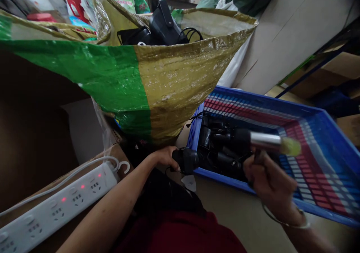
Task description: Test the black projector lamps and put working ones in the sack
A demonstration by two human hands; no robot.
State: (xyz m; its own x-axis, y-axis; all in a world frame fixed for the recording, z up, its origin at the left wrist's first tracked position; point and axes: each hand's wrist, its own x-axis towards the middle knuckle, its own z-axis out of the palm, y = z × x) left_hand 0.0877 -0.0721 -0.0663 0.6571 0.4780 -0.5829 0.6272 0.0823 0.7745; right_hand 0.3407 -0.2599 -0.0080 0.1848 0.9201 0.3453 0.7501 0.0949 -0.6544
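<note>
My left hand (168, 158) is closed round a black device (188, 160) with a bulky, rounded end, held over my lap beside the blue crate's left edge. A thin dark cord hangs below it. To the right, my right hand (270, 176) grips the handle of a soft-faced mallet (266, 140) with a silver middle, a yellow face and a dark opposite end. The mallet is blurred and is above the crate. Inside the blue crate (323, 119) lie several black devices (222, 148) with cords, heaped at its left end.
A large green and gold woven sack (174, 84) stands open ahead, with black devices (165, 24) showing in its mouth. A white power strip (64, 204) with red lights lies on a cardboard box at the lower left. A pale panel (292, 31) leans behind the crate.
</note>
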